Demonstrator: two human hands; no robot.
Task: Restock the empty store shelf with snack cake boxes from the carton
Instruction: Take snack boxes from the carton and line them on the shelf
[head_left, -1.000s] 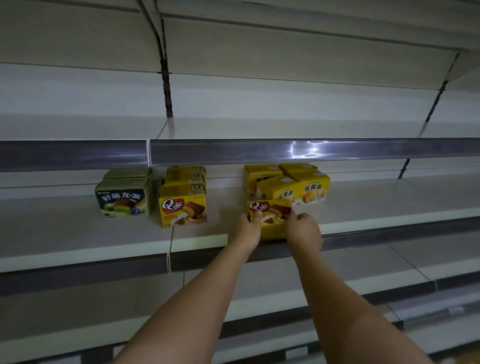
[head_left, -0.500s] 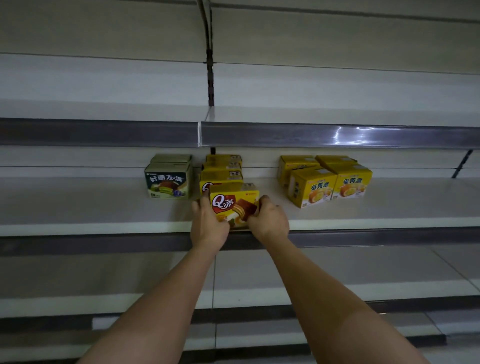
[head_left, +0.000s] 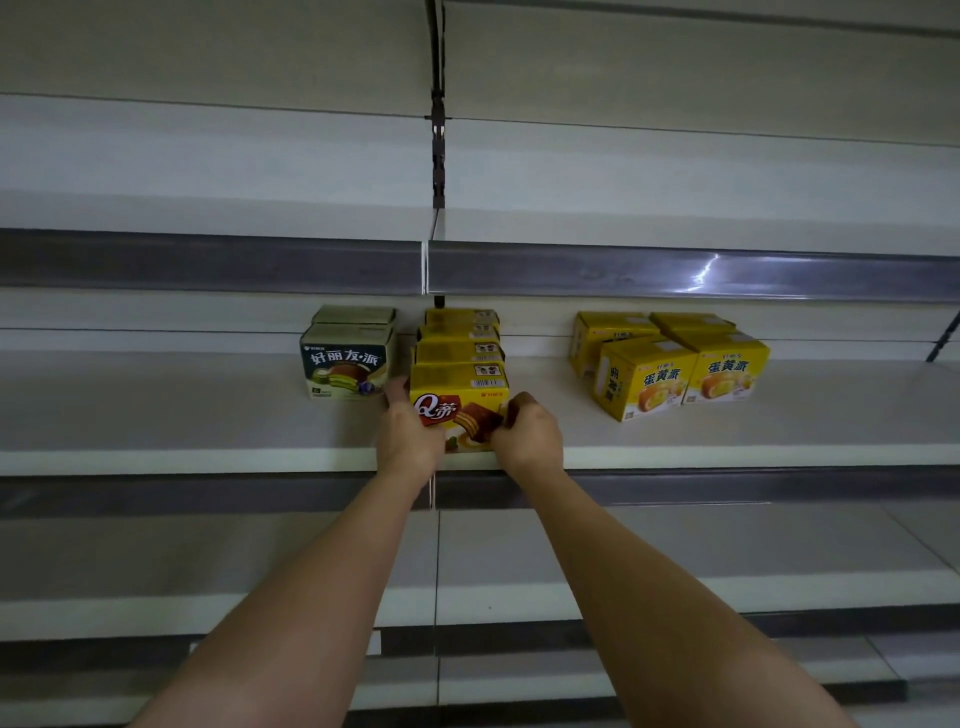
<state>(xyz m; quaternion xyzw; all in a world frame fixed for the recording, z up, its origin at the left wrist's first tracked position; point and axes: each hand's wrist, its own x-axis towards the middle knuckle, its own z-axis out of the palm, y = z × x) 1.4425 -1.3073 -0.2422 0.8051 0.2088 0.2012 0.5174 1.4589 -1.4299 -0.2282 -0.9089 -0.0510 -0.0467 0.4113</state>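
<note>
Left hand (head_left: 408, 441), right hand (head_left: 527, 436) grip yellow box (head_left: 457, 402) sides.

Yellow Q-pie box (head_left: 457, 395) upright, front of shelf (head_left: 208, 460) row

We count four yellow Q-brand cake boxes (head_left: 459, 382) in a row at centre, two green pie boxes (head_left: 347, 358) to their left, four yellow egg-yolk pie boxes (head_left: 670, 364) to the right, and two hands (head_left: 408, 434) at the nearest box.
</note>
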